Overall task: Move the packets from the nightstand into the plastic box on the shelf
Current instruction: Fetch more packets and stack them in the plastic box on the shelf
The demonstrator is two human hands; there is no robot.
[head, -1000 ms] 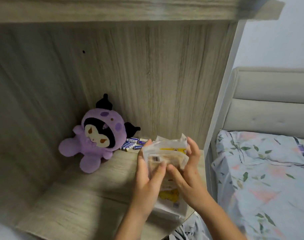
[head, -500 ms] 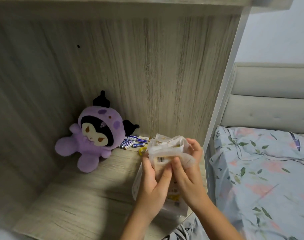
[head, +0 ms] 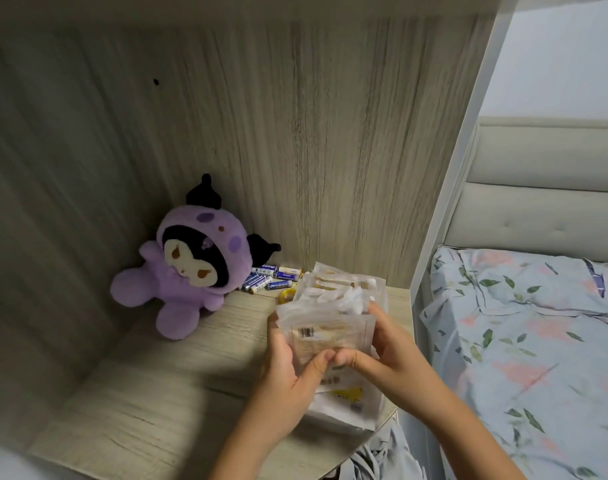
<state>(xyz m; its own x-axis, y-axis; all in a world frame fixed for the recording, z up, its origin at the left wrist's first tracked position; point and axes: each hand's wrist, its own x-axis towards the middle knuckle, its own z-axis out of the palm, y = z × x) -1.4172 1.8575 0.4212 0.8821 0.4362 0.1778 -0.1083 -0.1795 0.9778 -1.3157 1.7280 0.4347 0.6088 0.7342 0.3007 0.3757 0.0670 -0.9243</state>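
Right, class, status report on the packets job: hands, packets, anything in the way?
Left hand and right hand grip packet stack over nightstand. Plastic box not in view. Path clear.

We note the tabletop (head: pixel 150 403) set inside a walled alcove, back panel behind, side panel to the left. Plush toy (head: pixel 195 268) sits at the back left corner, leaning against the walls. Just right of it, at the back wall — a cluster of batteries (head: pixel 273 277). In front of those, toward the right edge, a stack of packets (head: pixel 330 327) held upright between left hand (head: pixel 288 375) and right hand (head: pixel 396 362), above more packets lying flat (head: pixel 347 400) on the tabletop's front right corner. The bed (head: pixel 524 341) lies right of the alcove — headboard (head: pixel 544 202) behind it.
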